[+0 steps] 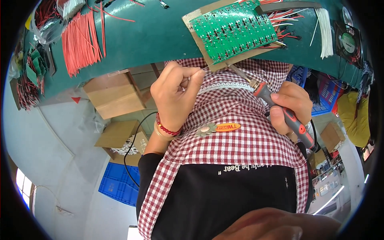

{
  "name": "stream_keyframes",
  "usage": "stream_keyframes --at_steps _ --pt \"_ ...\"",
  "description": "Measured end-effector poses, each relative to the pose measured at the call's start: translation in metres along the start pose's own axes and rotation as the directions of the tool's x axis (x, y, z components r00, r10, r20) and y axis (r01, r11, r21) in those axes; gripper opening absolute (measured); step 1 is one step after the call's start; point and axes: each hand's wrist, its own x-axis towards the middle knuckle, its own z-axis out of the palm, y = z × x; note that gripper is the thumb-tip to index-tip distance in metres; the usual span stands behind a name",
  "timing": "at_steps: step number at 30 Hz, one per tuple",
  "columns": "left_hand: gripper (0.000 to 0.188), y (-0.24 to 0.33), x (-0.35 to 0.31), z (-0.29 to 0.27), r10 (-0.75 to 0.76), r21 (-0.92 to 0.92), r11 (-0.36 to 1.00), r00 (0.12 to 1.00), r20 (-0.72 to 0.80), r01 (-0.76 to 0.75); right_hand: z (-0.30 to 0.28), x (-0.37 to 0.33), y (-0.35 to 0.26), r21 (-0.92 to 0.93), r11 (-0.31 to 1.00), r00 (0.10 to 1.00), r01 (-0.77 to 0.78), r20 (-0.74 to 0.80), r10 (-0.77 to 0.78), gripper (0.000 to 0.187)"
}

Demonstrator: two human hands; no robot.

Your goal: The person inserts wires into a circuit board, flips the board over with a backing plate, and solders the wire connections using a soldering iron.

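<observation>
My right hand grips a grey-and-red soldering iron by its handle. The metal tip points up and left, toward the lower edge of a panel of green circuit boards. That panel lies on a cardboard sheet at the table's near edge. My left hand is pinched closed just left of the tip, with a thin strand of solder wire coming from the fingertips. Whether the strand or the tip touches a board, I cannot tell. Red and white leads stick out from the panel's right side.
Bundles of red wires and white wires lie on the green table. A dark bar rests across the panel's far corner. A small fan stands at right. Below are cardboard boxes and a blue crate.
</observation>
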Motion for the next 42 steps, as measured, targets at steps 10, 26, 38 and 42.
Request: stream_keyframes --at_steps 10,26,38,42 --pt "0.011 -0.003 0.003 0.005 0.018 0.006 1.0 1.0 0.007 -0.018 0.01 -0.001 0.005 -0.029 1.0 1.0 0.0 -0.009 0.0 0.022" --pt "0.012 -0.001 0.006 0.01 0.034 -0.009 0.999 0.999 -0.008 -0.035 0.012 0.0 0.002 -0.051 0.998 0.999 -0.021 -0.04 0.019 0.019" --pt "0.009 -0.009 0.022 -0.013 -0.062 -0.153 0.988 0.978 -0.199 0.031 -0.02 -0.014 -0.001 -0.118 0.991 0.994 -0.057 -0.102 0.045 0.035" --pt "0.012 -0.002 0.071 -0.069 -0.118 -0.777 0.626 0.976 -0.184 -0.071 -0.027 -0.004 0.0 -0.179 0.959 0.942 -0.219 -0.294 0.16 0.052"
